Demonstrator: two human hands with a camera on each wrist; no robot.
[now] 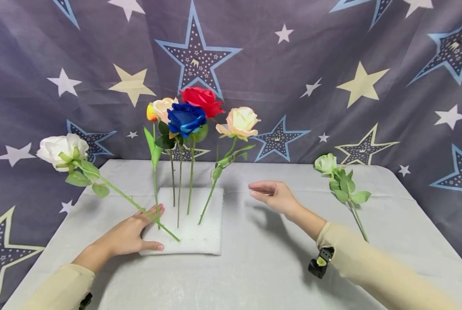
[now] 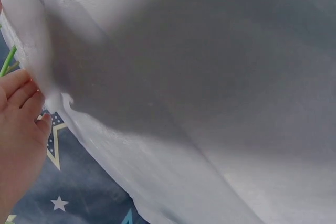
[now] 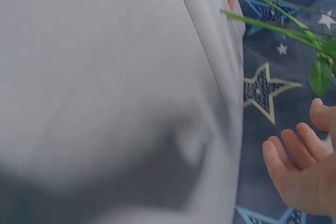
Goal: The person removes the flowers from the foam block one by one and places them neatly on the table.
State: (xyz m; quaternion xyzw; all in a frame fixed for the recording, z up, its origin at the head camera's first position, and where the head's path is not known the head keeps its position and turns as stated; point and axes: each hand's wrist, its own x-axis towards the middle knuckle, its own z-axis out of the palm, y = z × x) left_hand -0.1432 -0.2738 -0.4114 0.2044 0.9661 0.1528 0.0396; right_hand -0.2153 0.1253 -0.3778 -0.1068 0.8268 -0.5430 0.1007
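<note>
Six flowers stand in the white foam block point(image 1: 200, 234) near the table's point(image 1: 254, 275) middle — the white rose point(image 1: 62, 150) leans far out to the left. Left hand point(image 1: 128, 236) lies flat on the block's near-left corner, fingers straight. Right hand point(image 1: 274, 194) hovers open just right of the block, holding nothing — a pale green rose point(image 1: 326, 163) lies further right.

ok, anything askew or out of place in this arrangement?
Yes. The white rose leans steeply left out of the foam block, near the left hand, while the other stems stand more or less upright. A pale green rose lies loose on the table, beyond the right hand.
</note>
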